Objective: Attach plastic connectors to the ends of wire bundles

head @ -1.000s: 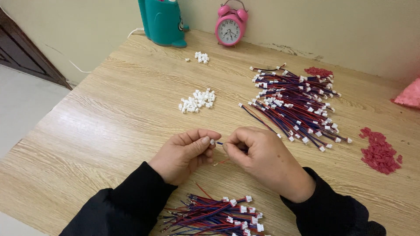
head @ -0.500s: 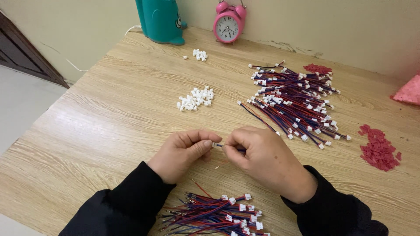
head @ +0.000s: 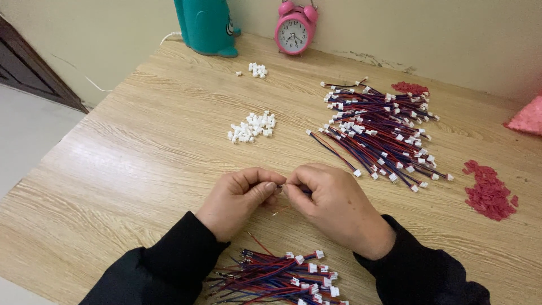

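My left hand and my right hand meet fingertip to fingertip above the wooden table. Together they pinch a thin wire lead with a small white connector, mostly hidden by the fingers. A red wire trails down below the hands. Near my sleeves lies a bundle of red and blue wires with white plugs. A larger heap of the same wires spreads out beyond my right hand. A small pile of loose white connector housings sits beyond my left hand.
A few more white housings lie further back. Red plastic bits form piles at the right and behind the wire heap. A teal container and a pink alarm clock stand by the wall. A pink object shows at the right edge.
The hands have stayed together at the same spot, with the fingers closing slightly on the small piece. The view has shifted a little; nothing on the table moved.
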